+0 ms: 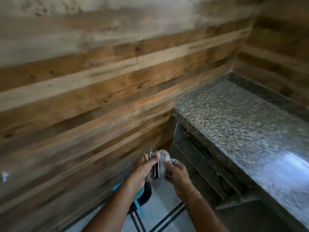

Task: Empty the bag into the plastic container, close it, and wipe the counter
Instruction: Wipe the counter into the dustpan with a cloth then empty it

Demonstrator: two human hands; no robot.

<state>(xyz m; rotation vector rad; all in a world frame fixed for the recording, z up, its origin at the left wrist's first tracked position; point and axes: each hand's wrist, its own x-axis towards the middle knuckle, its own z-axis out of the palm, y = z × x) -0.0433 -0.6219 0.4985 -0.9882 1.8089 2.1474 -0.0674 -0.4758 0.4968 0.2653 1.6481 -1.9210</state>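
Note:
A crumpled grey cloth with dark stripes is bunched between both of my hands, low in the middle of the view. My left hand grips its left side and my right hand grips its right side. To the right runs the speckled granite counter, and the cloth is held off its left end, away from the surface. No bag or plastic container is in view. The picture is blurred by motion.
A wall of horizontal wooden planks fills the left and back. Below my hands stand a dark stool with something blue on it, on a pale tiled floor. Dark cabinet fronts sit under the counter.

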